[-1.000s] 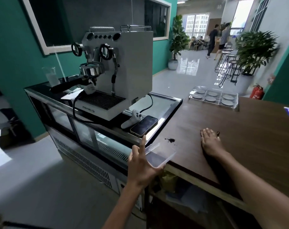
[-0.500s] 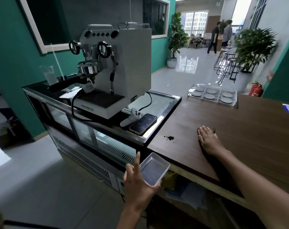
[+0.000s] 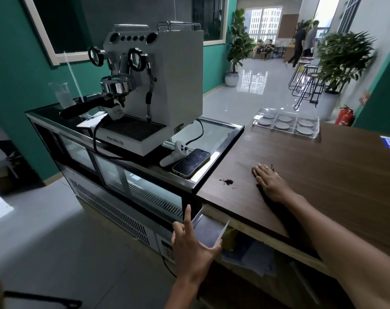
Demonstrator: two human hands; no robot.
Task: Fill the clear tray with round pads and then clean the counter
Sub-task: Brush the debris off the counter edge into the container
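A dark wooden counter (image 3: 312,175) holds the filled clear six-compartment tray (image 3: 286,121) far off. Cleaning is underway: the right hand (image 3: 271,185), fingers together, should sweep the near-left coffee grounds (image 3: 228,181) into the left hand's (image 3: 190,244) clear dish (image 3: 208,230), pinched below the edge.

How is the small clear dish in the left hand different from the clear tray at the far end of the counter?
The small clear dish is one open compartment and looks empty; the clear tray has six compartments, each holding a round pad. The left hand holds the dish below the counter edge, while the tray rests on top. Both are transparent.
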